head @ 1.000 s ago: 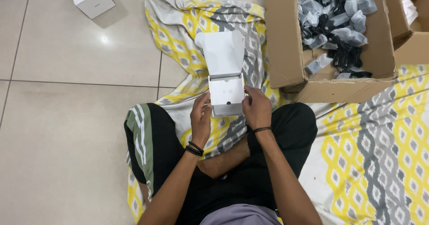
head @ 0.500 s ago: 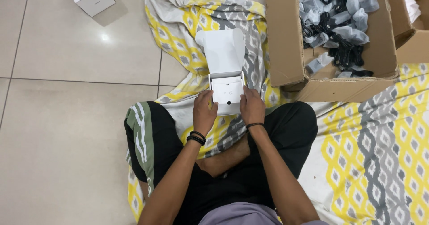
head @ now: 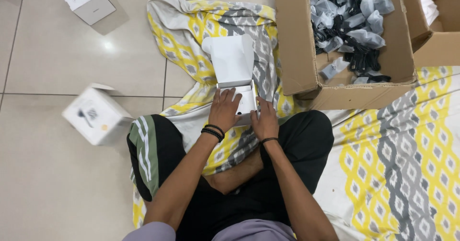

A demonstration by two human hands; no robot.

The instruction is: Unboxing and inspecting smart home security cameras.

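I sit cross-legged on a yellow, grey and white patterned cloth [head: 412, 164]. In front of my lap a small white box [head: 237, 78] stands open with its lid flap tilted up and away from me. My left hand [head: 224, 111] lies flat over the box's left side, fingers pressing down into it. My right hand [head: 264, 121] grips the box's right front corner. A dark spot shows inside the box between my hands; the rest of its contents are hidden.
A large cardboard carton [head: 306, 44] with several plastic-bagged dark parts stands at the upper right; a second carton [head: 438, 35] is beside it. A blurred white box [head: 96, 114] is on the tiled floor at the left. Another white box [head: 86, 1] lies at the top left.
A white box has appeared, blurred, on the floor at the left. My left hand has moved from the box's side onto its top. The open box sits slightly lower.
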